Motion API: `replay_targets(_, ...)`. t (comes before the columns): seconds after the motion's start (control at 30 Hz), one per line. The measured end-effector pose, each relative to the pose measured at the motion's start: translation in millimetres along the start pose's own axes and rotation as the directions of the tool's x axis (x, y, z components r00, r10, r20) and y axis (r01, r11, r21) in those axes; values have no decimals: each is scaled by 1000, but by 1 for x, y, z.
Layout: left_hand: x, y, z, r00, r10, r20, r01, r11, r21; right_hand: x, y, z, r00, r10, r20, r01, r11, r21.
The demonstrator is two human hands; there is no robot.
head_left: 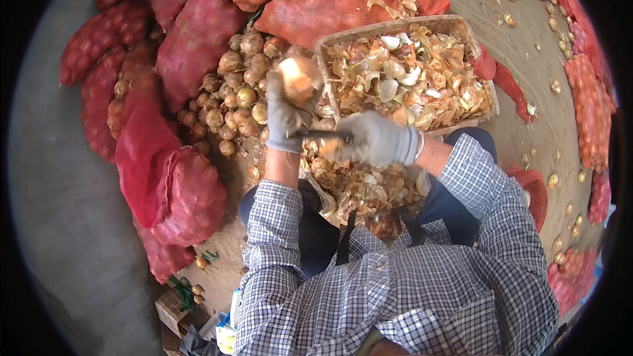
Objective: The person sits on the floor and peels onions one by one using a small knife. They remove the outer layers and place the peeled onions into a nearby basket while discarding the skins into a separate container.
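Note:
My left hand [283, 115], in a grey glove, is raised with its fingers closed around a large onion [298, 80]. The onion is pale and shiny on top and blurred at its edge. Just to the right, my right hand [384, 138], also gloved in grey, grips a dark, narrow knife [320, 134]. This knife points left across to the heel of my left hand; motion smears its outline. Beneath both hands, onion skins [369, 188] lie heaped between my knees. A rectangular crate [395, 24] full of peelings stands just beyond my right hand.
Loose onions [231, 109] are piled left of my left hand. Red mesh sacks of onions [198, 39] crowd the left and far sides, one long sack [349, 3] behind the crate. More sacks [587, 112] and scattered onions line the right. A wooden box [173, 310] stands near left.

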State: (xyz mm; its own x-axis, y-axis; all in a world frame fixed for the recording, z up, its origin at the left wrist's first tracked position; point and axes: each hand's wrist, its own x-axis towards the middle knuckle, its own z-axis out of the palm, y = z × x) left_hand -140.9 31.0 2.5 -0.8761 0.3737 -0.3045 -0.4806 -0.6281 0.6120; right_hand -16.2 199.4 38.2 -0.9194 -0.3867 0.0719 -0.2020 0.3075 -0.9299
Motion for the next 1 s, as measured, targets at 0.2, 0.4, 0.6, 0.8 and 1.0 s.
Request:
replay_targets(0.2,7,16,5,991,35,126,4,955,-297,-14,36,11,977,165,-138,-123,955,269)
replay_targets(0.4,-3,-3,6,970,125,211,-108,990,-87,16,-5,-15,746,5,-666,-41,998,-39)
replay_targets(0.6,-13,-20,16,967,109,229,-100,994,-50,31,13,7,812,-151,-564,-167,866,-472)
replay_targets(0.8,-10,-24,19,992,-1,130,27,980,-198,40,34,21,827,-129,-547,-271,760,-590)
replay_targets(1.0,1,-5,2,953,3,304,139,885,-444,47,34,9,861,207,-466,-119,970,211)
